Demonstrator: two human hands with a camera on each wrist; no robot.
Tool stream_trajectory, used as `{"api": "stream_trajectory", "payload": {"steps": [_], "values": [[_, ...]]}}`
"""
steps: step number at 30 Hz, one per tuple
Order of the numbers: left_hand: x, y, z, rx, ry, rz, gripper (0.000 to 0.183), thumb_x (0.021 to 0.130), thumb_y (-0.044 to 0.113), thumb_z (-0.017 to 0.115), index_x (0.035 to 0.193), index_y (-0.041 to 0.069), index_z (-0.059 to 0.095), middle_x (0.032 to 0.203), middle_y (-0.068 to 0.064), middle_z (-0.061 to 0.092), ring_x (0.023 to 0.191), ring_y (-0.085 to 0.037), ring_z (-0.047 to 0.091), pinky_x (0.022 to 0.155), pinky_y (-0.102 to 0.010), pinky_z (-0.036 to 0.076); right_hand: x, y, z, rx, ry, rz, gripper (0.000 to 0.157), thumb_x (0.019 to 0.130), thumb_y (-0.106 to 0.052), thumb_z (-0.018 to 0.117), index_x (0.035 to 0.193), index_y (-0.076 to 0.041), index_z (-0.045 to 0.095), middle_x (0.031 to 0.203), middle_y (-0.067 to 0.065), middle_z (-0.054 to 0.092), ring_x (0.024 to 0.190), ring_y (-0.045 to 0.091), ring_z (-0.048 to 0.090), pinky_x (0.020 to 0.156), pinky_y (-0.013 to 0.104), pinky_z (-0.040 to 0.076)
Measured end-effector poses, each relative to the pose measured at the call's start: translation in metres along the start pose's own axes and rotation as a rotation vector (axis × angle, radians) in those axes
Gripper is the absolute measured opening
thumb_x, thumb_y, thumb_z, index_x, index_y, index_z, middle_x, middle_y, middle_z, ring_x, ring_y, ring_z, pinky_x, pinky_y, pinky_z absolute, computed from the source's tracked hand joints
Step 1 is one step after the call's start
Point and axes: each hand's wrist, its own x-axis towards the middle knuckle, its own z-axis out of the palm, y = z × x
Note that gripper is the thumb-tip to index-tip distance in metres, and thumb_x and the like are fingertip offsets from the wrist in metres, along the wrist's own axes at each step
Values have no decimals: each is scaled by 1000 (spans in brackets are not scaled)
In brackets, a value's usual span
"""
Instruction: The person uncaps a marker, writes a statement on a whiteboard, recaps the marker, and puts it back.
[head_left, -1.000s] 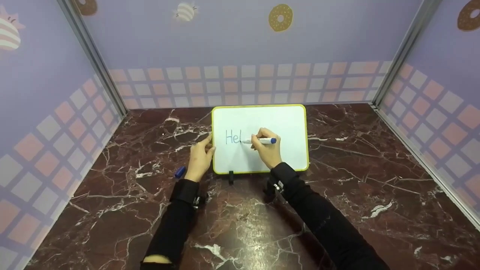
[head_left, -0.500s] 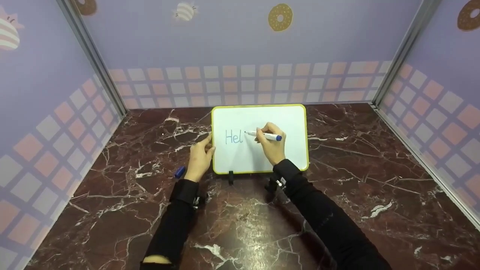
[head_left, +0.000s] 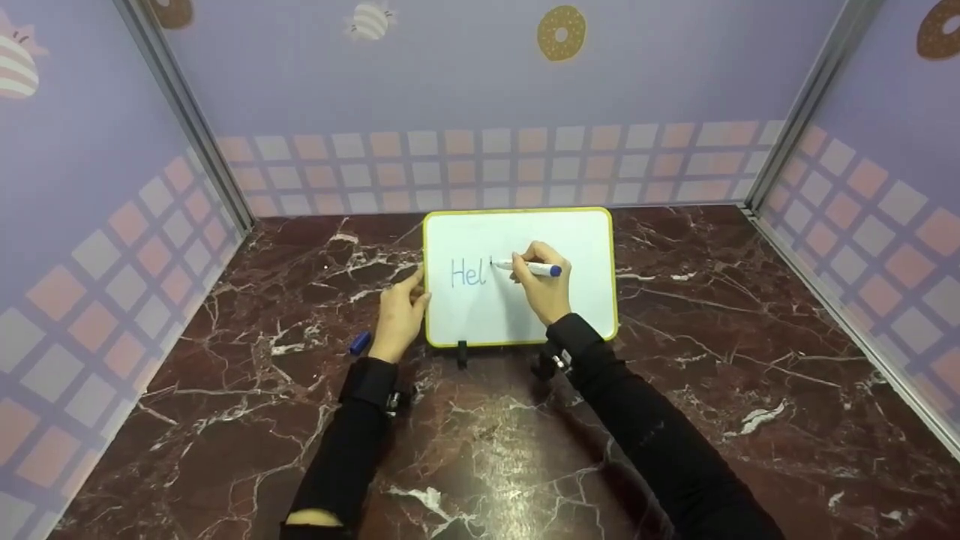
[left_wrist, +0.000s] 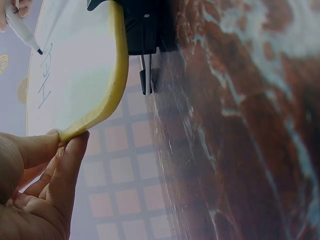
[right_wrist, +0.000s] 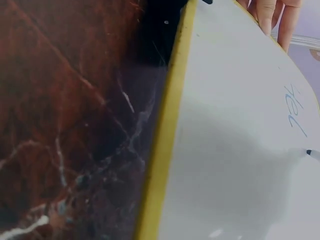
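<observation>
A small whiteboard (head_left: 517,319) with a yellow frame leans back on a black stand (head_left: 462,354). Blue letters reading "Hel" (head_left: 468,273) are on its left half, with a short stroke begun just right of them. My right hand (head_left: 546,289) pinches a white whiteboard marker (head_left: 536,268) with a blue end, its dark tip at that stroke. In the left wrist view the marker (left_wrist: 22,27) points at the lettering. My left hand (head_left: 400,319) pinches the board's left edge, thumb in front and fingers behind, as the left wrist view shows at the yellow frame (left_wrist: 102,110).
A blue marker cap (head_left: 360,343) lies on the dark red marbled table (head_left: 480,457), left of my left hand. Purple panels with a checked pattern (head_left: 495,169) enclose the table at the back and both sides.
My right hand has shifted slightly right and up with the marker. The first "l" has gained its curved foot, and a new short stroke shows beside it. My left hand stays put.
</observation>
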Motion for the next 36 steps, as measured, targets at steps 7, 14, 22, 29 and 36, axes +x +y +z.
{"api": "stream_trajectory", "payload": {"steps": [7,14,22,29,36], "values": [[-1,-1,0,-5,10,7,47,95,0,62,142,1,52,106,-24,71,95,-35,71,82,-45,58,-6,-1,-5,4,-74,19,24,89,12,57,67,14,47,68,29,64,57,42,63,53,16,50],[1,-2,0,7,11,16,47,95,0,62,142,2,53,106,-25,71,95,-35,71,82,-46,58,-6,-2,-11,-8,-86,17,25,88,14,56,65,15,45,65,29,61,54,44,60,51,14,45],[-1,-1,0,-2,2,22,48,95,-2,61,142,0,52,107,-24,71,93,-35,71,81,-45,58,-5,0,-17,13,12,27,24,88,13,56,65,14,49,66,30,62,51,22,61,50,14,45],[0,-1,0,-1,11,30,47,94,-2,62,141,-1,52,107,-25,71,93,-36,71,82,-45,58,-3,23,-14,-17,16,33,24,89,10,59,66,12,51,68,27,64,54,30,63,51,14,46],[1,-2,1,-2,4,15,48,95,-1,61,142,1,52,106,-24,72,93,-35,71,82,-45,58,-3,22,-17,-17,28,-4,26,89,8,59,65,10,50,68,23,63,55,30,64,52,16,48]]}}
